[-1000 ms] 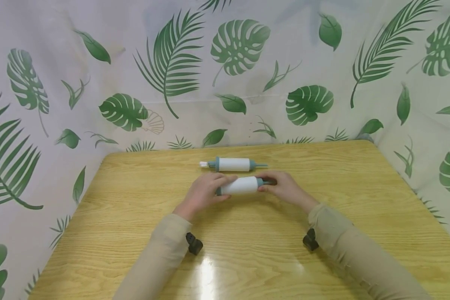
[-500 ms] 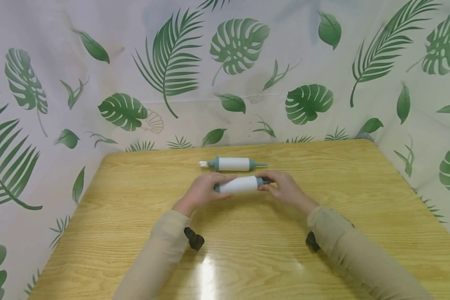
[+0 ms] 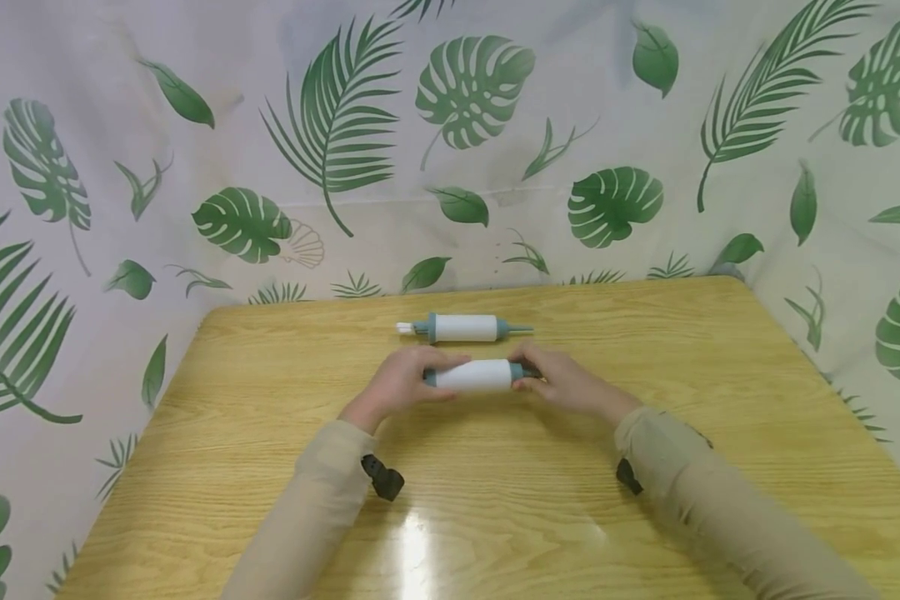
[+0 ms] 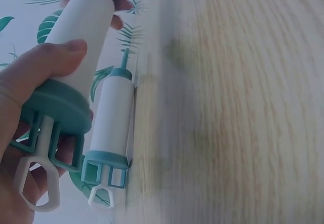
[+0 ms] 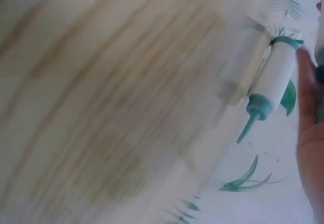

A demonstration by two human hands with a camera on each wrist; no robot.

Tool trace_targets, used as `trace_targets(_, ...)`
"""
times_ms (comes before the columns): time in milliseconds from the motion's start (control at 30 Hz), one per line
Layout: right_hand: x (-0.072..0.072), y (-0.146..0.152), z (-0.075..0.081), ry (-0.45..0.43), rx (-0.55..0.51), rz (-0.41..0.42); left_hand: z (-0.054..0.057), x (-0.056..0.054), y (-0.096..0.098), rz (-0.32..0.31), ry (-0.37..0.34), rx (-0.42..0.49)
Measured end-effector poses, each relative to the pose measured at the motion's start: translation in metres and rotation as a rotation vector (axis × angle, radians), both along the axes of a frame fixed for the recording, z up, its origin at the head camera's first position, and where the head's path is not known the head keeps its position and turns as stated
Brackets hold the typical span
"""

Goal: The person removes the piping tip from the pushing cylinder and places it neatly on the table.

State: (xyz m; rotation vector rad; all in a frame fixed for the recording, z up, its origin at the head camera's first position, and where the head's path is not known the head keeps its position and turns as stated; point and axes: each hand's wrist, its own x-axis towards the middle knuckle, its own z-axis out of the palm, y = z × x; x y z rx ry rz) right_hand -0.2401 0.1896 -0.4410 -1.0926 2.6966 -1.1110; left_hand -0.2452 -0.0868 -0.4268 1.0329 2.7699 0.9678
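Note:
Both hands hold a large syringe (image 3: pixel 476 376) level above the table, its white barrel lying crosswise. My left hand (image 3: pixel 403 383) grips the barrel near its teal collar (image 4: pixel 61 105), thumb along the white surface. Behind that collar, in the left wrist view, a white ring handle (image 4: pixel 56 188) sticks out between teal finger loops. At the other end, my right hand (image 3: pixel 570 383) pinches the teal tip, and its fingers cover most of the nozzle. A second syringe (image 3: pixel 466 327) of the same look lies just beyond, untouched, its nozzle pointing right.
The wood-grain table (image 3: pixel 495 517) extends on all sides of the hands. A white cloth with green leaves (image 3: pixel 615 207) hangs behind the table and along both sides. Black wrist cameras (image 3: pixel 382 477) sit at the sleeve cuffs.
The held syringe has turned from a slight tilt, right end higher, to nearly level. Both hands keep their hold with only small shifts. The second syringe has stayed in place.

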Motion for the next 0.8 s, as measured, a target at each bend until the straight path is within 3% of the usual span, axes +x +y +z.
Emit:
trace_targets(467,0.0014,-0.0040,0.0010,0.166,0.010,-0.025,-0.0014,-0.0029,0.0025,0.031,-0.133,0.103)
trace_targets(600,0.0000,-0.0032,0.0015,0.103,-0.022,-0.005,0.0022,-0.0016,0.0022,0.057,-0.150,0.080)
trace_targets(800,0.0013,-0.0011,0.0050,-0.016,-0.054,-0.034,0.0013,-0.0031,-0.0023,0.058,-0.104,0.044)
